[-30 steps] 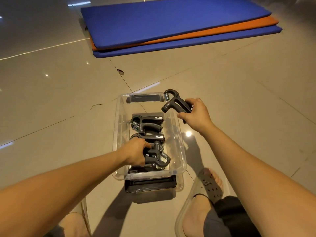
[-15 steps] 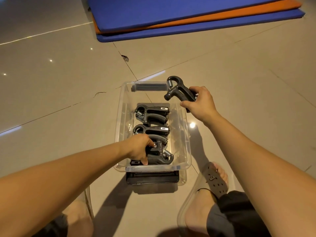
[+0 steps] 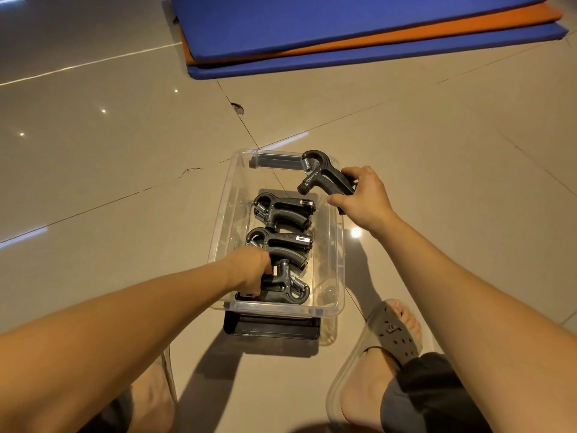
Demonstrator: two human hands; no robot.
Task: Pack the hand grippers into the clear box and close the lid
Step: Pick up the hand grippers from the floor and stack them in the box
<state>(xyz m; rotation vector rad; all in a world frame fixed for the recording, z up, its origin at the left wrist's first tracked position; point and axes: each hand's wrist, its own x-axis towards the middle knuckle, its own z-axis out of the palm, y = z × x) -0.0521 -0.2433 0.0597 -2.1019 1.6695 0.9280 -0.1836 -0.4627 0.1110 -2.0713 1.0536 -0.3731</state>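
Observation:
The clear box (image 3: pixel 338 264) stands open on the tiled floor between my legs. Three black hand grippers lie in it: a far one (image 3: pixel 282 209), a middle one (image 3: pixel 281 242) and a near one (image 3: pixel 288 284). My left hand (image 3: pixel 249 268) reaches into the box and grips the near one's handle. My right hand (image 3: pixel 363 198) holds a fourth hand gripper (image 3: pixel 323 176) by its handles above the box's far right corner, its spring end pointing away from me.
A black latch piece (image 3: pixel 271 326) sits at the box's near end. Blue and orange mats (image 3: pixel 359 35) are stacked on the floor beyond. My sandalled right foot (image 3: pixel 393 332) is right of the box. A clear rim (image 3: pixel 335 398), perhaps the lid, lies under that foot.
The near gripper has sunk lower into the box's near end under my left hand. My right hand has carried the fourth gripper slightly toward the box's far right corner.

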